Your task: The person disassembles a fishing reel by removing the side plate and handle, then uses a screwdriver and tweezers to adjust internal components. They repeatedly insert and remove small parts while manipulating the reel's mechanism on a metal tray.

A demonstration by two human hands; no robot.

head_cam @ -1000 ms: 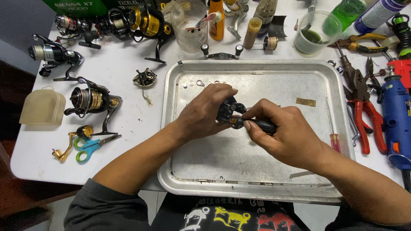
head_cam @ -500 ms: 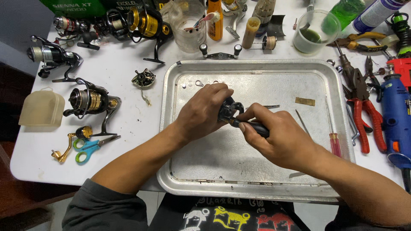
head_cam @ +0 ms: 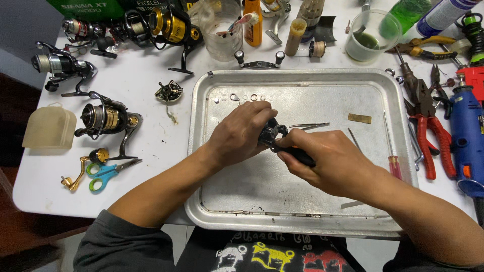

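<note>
Since a second ago both hands have slid a little toward the tray's far rim, and a thin pair of tweezers (head_cam: 308,125) now shows on the metal just beyond them. Over the middle of the tray (head_cam: 312,80) the left hand (head_cam: 239,133) curls around a small black reel part (head_cam: 269,135), fingers closed on it from the left, while the right hand (head_cam: 330,161) meets it from the right — its fingers pinch a dark tool handle (head_cam: 301,156) whose long axis runs from the palm up and left into the part. So the part sits between the two hands, touching both, held just above the tray floor rather than resting on it. A red-handled screwdriver (head_cam: 392,153) lies near the right wrist — untouched.
</note>
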